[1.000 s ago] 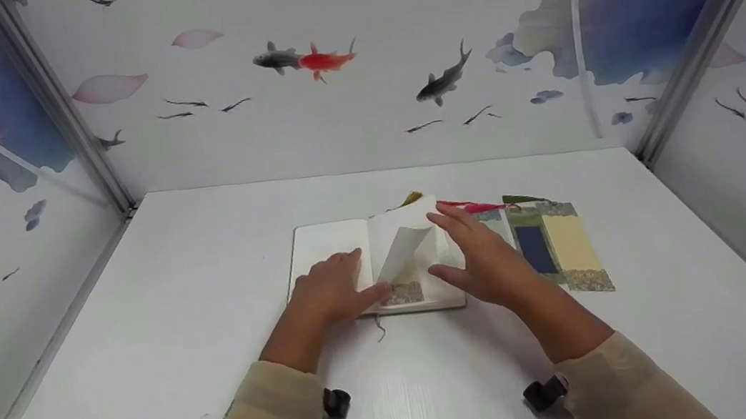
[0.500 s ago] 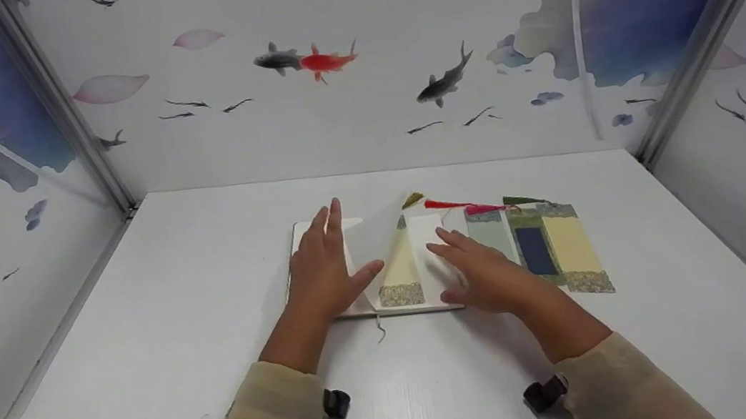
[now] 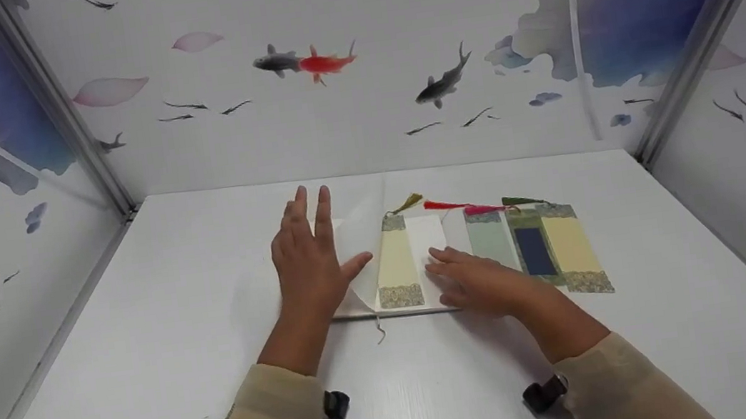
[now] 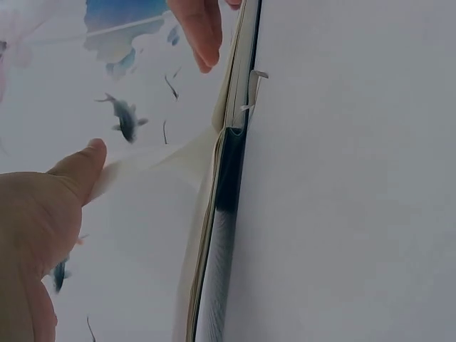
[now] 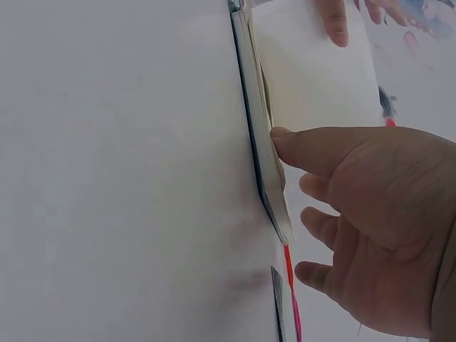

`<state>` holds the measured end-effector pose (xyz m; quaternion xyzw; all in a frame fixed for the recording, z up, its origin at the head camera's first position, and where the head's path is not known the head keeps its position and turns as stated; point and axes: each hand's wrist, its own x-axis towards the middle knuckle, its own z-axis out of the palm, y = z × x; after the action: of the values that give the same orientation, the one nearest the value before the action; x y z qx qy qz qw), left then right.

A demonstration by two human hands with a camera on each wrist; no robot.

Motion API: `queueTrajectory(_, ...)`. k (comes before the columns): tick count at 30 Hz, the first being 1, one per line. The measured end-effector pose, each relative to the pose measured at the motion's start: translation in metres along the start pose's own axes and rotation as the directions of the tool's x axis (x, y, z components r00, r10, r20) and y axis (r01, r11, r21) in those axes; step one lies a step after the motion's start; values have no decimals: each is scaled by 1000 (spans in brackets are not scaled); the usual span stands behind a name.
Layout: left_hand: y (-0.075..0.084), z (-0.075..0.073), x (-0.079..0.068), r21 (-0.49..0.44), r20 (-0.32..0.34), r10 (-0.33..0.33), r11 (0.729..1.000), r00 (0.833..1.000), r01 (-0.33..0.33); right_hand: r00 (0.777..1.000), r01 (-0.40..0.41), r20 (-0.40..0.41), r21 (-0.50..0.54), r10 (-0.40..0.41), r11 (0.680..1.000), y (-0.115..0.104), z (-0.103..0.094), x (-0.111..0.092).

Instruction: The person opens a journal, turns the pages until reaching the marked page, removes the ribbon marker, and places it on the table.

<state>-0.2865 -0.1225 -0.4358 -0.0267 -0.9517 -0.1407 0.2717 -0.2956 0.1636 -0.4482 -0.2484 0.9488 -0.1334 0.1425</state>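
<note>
An open notebook [image 3: 431, 238] lies on the white table. On its right-hand page rests a cream bookmark [image 3: 395, 253] with patterned ends and an olive tassel [image 3: 408, 203]. My left hand [image 3: 309, 268] is over the left half, fingers straight and thumb spread, against a lifted page [image 3: 360, 229] that leans left. The left wrist view shows that page standing up from the spine beside the thumb [image 4: 82, 167]. My right hand [image 3: 480, 285] rests at the right page's lower edge with loosely bent fingers. In the right wrist view its thumb [image 5: 310, 148] touches the page edge.
Right of the notebook lie a pale green bookmark [image 3: 493, 244], one with a dark blue panel [image 3: 535, 251] and another cream one [image 3: 574, 241]. Red, pink and dark green tassels extend behind. A thin ribbon [image 3: 380, 331] hangs from the spine. Printed panels enclose the table [image 3: 207, 260].
The page has swung left from over the bookmark, uncovering it. My left hand has moved up and left with its fingers extended; my right hand has lowered toward the page's lower edge.
</note>
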Motion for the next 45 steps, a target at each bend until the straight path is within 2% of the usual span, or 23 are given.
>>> queueTrajectory(6, -1, 1, 0, 58, 120, -19, 998, 993, 12, 999, -10, 36, 34, 9, 999, 0, 0, -1)
queueTrajectory(10, -1, 1, 0, 36, 235, -18, 999, 972, 10, 999, -13, 45, 35, 12, 999, 1, 0, -1)
queueTrajectory(16, -4, 2, -3, 35, 407, -2, 999, 913, -13, 999, 1, 39, 39, -3, 999, 1, 0, -3)
queueTrajectory(20, -5, 3, -7, 27, 481, 16, 999, 877, -33, 999, -3, 44, 41, 1, 999, 0, 0, -3)
queueTrajectory(24, -5, 4, -11, -35, 551, 33, 999, 834, -16, 999, -10, 53, 42, 8, 999, -1, 0, -3)
queueTrajectory(28, -6, 2, -14, -85, 633, 39, 996, 774, 20, 998, -14, 54, 38, 12, 999, -1, 0, -3)
queueTrajectory(32, -5, 0, -15, -73, 693, 29, 997, 720, 31, 999, -2, 46, 40, 1, 999, 1, 1, -3)
queueTrajectory(35, -3, -1, -15, -53, 720, 12, 998, 694, 38, 999, -1, 46, 50, -1, 999, 2, 0, -3)
queueTrajectory(39, -2, -2, -16, -46, 743, -5, 997, 669, 58, 999, 0, 48, 45, -2, 999, 1, -2, -1)
queueTrajectory(45, 0, -3, -12, -43, 757, 18, 999, 654, 22, 999, -45, 28, 35, 44, 998, -5, -11, 8)
